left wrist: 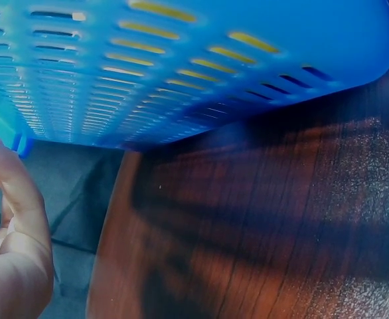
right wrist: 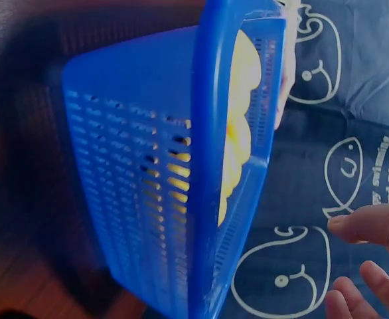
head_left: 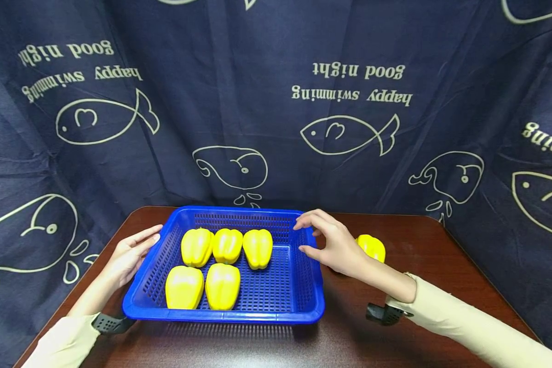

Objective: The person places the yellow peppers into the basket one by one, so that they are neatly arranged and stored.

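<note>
A blue slotted plastic basket (head_left: 221, 316) sits on the brown table, holding several yellow bell peppers (head_left: 184, 287) in two rows. Beside its left rim is my left hand (head_left: 127, 259), thumb and fingers spread, fingertips right at the rim. The left wrist view shows that hand (left wrist: 20, 232) with bent fingers near the basket's outer wall (left wrist: 95, 73). Over the right rim hovers my right hand (head_left: 333, 244), its thumb and fingers apart with nothing between them. In the right wrist view, the right-hand fingers (right wrist: 367, 226) are clear of the basket rim (right wrist: 211, 133).
Another yellow bell pepper (head_left: 371, 247) lies on the table (head_left: 423, 250) to the right, partly hidden behind my right forearm. A dark blue curtain (head_left: 276, 102) with fish and whale drawings hangs right behind the table's far edge. Black straps (head_left: 386, 313) circle both wrists.
</note>
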Demonstrator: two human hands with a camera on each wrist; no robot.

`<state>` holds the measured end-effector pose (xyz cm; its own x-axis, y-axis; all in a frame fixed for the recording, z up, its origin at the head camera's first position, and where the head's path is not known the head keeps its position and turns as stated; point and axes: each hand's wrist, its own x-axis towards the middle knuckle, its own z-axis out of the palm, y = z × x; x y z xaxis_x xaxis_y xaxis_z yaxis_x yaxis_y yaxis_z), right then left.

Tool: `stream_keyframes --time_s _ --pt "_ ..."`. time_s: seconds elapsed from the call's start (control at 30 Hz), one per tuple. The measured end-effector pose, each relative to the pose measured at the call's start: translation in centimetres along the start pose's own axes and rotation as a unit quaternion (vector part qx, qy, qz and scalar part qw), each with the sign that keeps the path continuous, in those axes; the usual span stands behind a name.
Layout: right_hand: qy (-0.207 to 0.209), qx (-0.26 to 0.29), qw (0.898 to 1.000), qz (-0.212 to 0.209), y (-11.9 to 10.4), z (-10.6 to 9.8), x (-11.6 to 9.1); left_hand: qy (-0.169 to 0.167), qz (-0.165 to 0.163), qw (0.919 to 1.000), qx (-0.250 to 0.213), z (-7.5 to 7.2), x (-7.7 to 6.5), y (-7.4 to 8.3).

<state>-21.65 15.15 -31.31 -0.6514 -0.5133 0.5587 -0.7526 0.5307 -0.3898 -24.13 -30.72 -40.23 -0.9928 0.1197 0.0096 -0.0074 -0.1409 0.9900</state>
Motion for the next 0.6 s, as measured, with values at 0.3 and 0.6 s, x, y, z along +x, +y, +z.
stream_keyframes --time_s 0.3,0.6 --pt "0.047 0.014 0.999 0.025 1.9 -2.1 -1.8 -0.007 0.006 0.9999 -0.006 0.1 -0.1 0.0" --pt "0.069 -0.019 0.996 0.052 4.9 -4.3 -4.2 -0.011 0.005 0.9999 -0.004 -0.1 0.0 -0.1"
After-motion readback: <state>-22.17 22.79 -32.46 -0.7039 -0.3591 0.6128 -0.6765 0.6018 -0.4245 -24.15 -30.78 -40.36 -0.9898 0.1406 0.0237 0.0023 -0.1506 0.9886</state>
